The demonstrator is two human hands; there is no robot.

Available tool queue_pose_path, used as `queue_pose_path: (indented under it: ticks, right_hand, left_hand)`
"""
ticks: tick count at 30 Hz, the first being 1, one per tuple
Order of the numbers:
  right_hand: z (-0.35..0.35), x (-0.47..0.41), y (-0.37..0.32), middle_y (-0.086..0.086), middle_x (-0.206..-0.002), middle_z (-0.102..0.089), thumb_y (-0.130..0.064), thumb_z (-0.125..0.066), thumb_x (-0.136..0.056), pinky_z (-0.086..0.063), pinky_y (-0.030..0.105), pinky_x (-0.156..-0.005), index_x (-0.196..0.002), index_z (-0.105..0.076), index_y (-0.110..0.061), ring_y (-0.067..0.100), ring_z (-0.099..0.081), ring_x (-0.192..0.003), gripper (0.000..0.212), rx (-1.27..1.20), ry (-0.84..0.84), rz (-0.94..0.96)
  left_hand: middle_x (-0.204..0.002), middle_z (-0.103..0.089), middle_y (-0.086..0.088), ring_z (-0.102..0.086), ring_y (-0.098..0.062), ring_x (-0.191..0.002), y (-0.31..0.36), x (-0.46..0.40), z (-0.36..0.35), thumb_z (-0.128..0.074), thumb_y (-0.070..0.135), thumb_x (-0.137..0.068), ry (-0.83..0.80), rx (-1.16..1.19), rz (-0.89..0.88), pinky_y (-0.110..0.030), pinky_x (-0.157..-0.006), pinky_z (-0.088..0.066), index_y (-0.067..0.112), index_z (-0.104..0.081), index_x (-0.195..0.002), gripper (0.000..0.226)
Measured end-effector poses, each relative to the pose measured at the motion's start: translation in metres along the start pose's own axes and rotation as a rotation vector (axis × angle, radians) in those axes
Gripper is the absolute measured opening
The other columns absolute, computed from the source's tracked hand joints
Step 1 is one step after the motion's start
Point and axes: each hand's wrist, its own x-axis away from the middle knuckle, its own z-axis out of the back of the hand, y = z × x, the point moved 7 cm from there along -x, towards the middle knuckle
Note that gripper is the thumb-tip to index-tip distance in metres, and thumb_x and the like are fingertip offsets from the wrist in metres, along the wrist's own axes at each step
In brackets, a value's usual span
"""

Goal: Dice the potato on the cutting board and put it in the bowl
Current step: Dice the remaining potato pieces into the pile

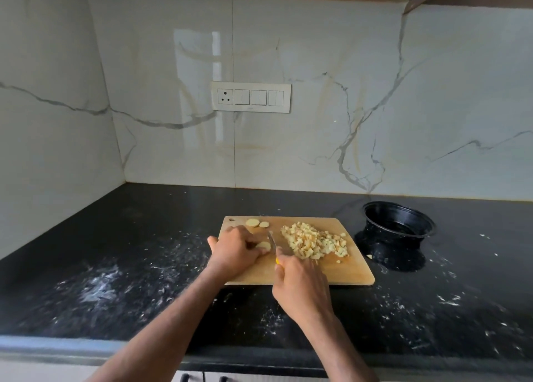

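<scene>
A wooden cutting board (346,272) lies on the black counter. A pile of pale diced potato (314,241) covers its middle right. Two round potato slices (257,223) lie near the board's far left corner. My left hand (235,250) holds down another potato slice (264,246) with curled fingers. My right hand (301,286) grips a yellow-handled knife (272,240), its blade right beside that slice. A black bowl (399,223) stands to the right of the board, tilted, with no potato visible inside.
The black counter (129,280) is smeared with white streaks and crumbs. One potato bit (369,256) lies on the counter by the bowl. A marble backsplash with a switch panel (251,97) rises behind. Drawer handles show at the bottom edge.
</scene>
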Motion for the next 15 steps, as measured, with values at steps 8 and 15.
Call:
queue_pose_path:
  ticks: [8, 15]
  right_hand:
    - [-0.011, -0.004, -0.009, -0.009, -0.075, -0.069, -0.022, -0.055, -0.099, -0.052, 0.023, -0.052, -0.121, -0.068, -0.022, 0.006, -0.059, -0.056, 0.025, 0.073, -0.066, 0.005]
    - [0.0, 0.022, -0.004, -0.009, -0.081, -0.067, -0.023, -0.054, -0.102, -0.052, 0.021, -0.054, -0.108, -0.07, -0.019, 0.004, -0.059, -0.06, 0.018, 0.031, -0.165, 0.01]
  left_hand:
    - [-0.086, -0.063, 0.02, -0.055, -0.007, -0.093, 0.002, -0.001, -0.003, -0.074, 0.042, -0.079, 0.024, 0.058, 0.029, -0.049, -0.098, -0.037, 0.028, -0.079, -0.077, 0.015]
    - [-0.078, -0.06, 0.027, -0.047, 0.0, -0.079, 0.0, -0.001, -0.002, -0.078, 0.047, -0.081, 0.044, 0.063, 0.08, -0.044, -0.09, -0.026, 0.034, -0.08, -0.08, 0.012]
